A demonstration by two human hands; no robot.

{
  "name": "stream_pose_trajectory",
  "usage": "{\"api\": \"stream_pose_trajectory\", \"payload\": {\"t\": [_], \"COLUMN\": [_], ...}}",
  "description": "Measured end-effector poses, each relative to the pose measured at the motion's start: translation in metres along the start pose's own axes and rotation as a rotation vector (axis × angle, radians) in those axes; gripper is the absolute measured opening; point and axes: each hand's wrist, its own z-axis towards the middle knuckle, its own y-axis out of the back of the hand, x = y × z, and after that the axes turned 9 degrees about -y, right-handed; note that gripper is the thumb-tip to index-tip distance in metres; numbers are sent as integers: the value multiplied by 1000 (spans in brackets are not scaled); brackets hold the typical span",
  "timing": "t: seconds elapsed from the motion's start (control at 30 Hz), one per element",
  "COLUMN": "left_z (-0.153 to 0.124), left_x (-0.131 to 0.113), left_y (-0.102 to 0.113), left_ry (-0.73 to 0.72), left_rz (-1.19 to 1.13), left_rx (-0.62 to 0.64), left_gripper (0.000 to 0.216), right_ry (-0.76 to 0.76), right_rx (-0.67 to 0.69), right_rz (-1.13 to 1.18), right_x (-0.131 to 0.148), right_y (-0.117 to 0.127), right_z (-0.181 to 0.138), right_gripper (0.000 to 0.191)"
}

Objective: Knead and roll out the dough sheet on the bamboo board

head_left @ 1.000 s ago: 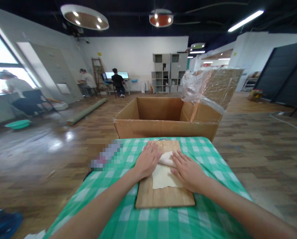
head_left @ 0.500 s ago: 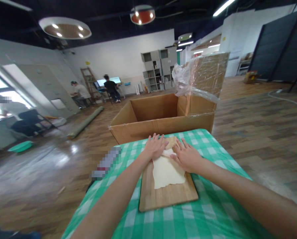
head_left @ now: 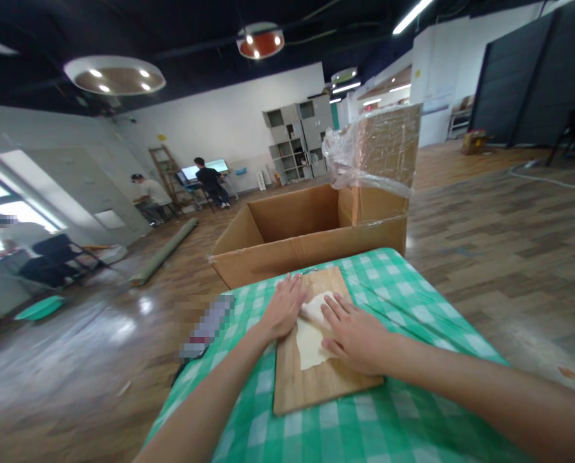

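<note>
A pale sheet of dough [head_left: 310, 344] lies on a wooden cutting board [head_left: 311, 386] on a table with a green checked cloth [head_left: 398, 302]. The far part of the dough is rolled up into a thick fold. My left hand [head_left: 283, 307] rests flat with its fingers stretched out on the left end of that roll. Flat on the right end lies my right hand [head_left: 352, 334], fingers spread. Neither hand grips anything.
An open cardboard box [head_left: 297, 241] stands just beyond the table, with a plastic-wrapped box [head_left: 381, 151] at its right corner. A blurred object [head_left: 205, 325] lies at the table's left edge. Other people sit at desks far back left. A rolled mat [head_left: 164, 254] lies on the wooden floor.
Both hands have drawn back toward me along the board, and the dough's rolled part has come with them, leaving less flat sheet showing. The camera has tilted.
</note>
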Motion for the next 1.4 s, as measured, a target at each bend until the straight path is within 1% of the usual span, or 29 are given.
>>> {"api": "stream_pose_trajectory", "payload": {"t": [0.1, 0.2, 0.33, 0.43, 0.53, 0.63, 0.77, 0.8, 0.87, 1.0, 1.17, 1.27, 1.4], "left_z": [24, 49, 75, 86, 79, 49, 3, -3, -9, 4, 29, 48, 78], "left_x": [0, -2, -5, -6, -7, -5, 2, 3, 3, -1, -3, -5, -8], "left_y": [2, 0, -8, -10, -7, -4, -3, -3, -1, 6, 9, 2, -8], "left_ry": [-30, -69, -114, -140, -110, -33, 17, 22, 23, 4, -44, -94, -200], "left_rz": [-5, 6, 21, 18, 8, 4, -43, -69, -115, -105, -44, -10, 4], "left_rx": [6, 4, -2, 3, -4, -23, -16, -11, 2, 45, 79, 86, 100], "left_gripper": [66, 66, 64, 62, 61, 63, 63, 62, 62, 63, 65, 65, 61], "right_ry": [-70, -143, -188, -208, -202, -153, -11, 8, 19, 15, -58, -106, -179], "right_rx": [24, 45, 17, 9, 4, -5, -3, -1, 7, 38, 71, 65, 101], "right_rz": [-14, -51, -101, -104, -90, -63, 27, 47, 75, 108, 83, 62, 29], "right_x": [14, 20, 13, 7, 5, 9, 19, 20, 23, 26, 29, 21, -1], "right_y": [2, 3, 0, -1, -1, 0, -4, -5, -5, -2, -1, -1, 0], "right_z": [-1, 2, 3, 1, 0, -3, -11, -12, -14, -12, -8, -6, -4], "right_gripper": [77, 81, 79, 78, 79, 79, 83, 85, 85, 83, 84, 84, 79]}}
